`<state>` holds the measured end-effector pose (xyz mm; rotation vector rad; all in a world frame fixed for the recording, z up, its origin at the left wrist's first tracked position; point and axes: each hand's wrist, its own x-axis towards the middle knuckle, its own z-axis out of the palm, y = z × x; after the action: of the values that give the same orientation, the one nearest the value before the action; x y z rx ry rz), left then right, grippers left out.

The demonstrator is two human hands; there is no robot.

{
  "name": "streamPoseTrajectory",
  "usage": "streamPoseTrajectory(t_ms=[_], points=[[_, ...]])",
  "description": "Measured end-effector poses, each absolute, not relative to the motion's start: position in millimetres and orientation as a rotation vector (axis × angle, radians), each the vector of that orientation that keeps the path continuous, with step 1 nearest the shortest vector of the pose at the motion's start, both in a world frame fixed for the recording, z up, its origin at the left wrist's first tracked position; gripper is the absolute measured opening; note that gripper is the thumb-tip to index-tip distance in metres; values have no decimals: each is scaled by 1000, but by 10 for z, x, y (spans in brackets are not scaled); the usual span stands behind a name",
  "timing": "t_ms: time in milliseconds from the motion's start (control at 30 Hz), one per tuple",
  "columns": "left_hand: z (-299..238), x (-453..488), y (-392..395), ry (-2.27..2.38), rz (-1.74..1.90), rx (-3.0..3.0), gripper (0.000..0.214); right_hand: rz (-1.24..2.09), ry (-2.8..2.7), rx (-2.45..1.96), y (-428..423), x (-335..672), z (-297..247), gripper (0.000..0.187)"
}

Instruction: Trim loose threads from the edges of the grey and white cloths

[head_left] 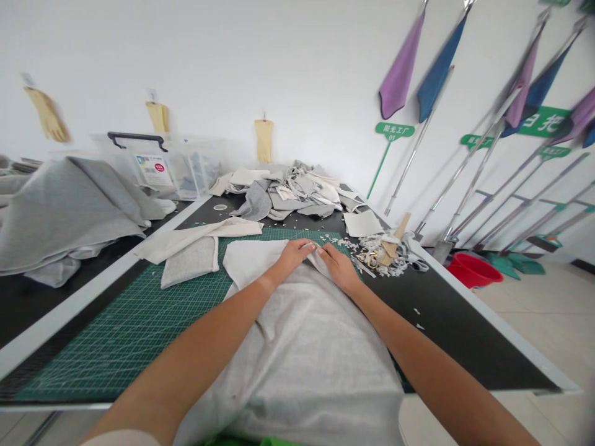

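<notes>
A large light-grey cloth (307, 353) drapes over the table's front edge and across part of the green cutting mat (139, 328). At the cloth's far edge, my left hand (296, 255) pinches the fabric between closed fingers. Right beside it my right hand (337, 265) is also closed on that edge, the fingertips of both hands nearly meeting. Some of the fabric between them is hidden by the fingers. To the left of the cloth lie a folded grey fabric piece (191, 261) and a long cream strip of fabric (199, 235) partly over it.
A heap of fabric scraps (297, 189) lies at the back. White shreds with tan pieces (388, 253) sit to the right. Grey cloth (79, 204) is piled at left, before a clear plastic box (153, 167). A red bucket (475, 271) stands on the floor.
</notes>
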<state>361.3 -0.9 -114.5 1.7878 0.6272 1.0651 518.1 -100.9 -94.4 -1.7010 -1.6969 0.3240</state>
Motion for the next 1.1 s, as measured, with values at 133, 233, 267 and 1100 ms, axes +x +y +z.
streamPoseTrajectory(t_ms=[133,233,267,1100], points=[[-1156,3614,-6,635,1066,1782,28,318,-1702,-1693,-1003,5185,-949,41],[-1161,3611,-6,648,1069,1789,28,313,-1705,-1691,-998,5186,-952,41],[-1162,3609,-5,646,1069,1791,28,313,-1702,-1690,-995,5187,-953,41],[-1114,3615,-29,681,1087,1803,30,474,-1546,-1537,-897,5249,-965,47]])
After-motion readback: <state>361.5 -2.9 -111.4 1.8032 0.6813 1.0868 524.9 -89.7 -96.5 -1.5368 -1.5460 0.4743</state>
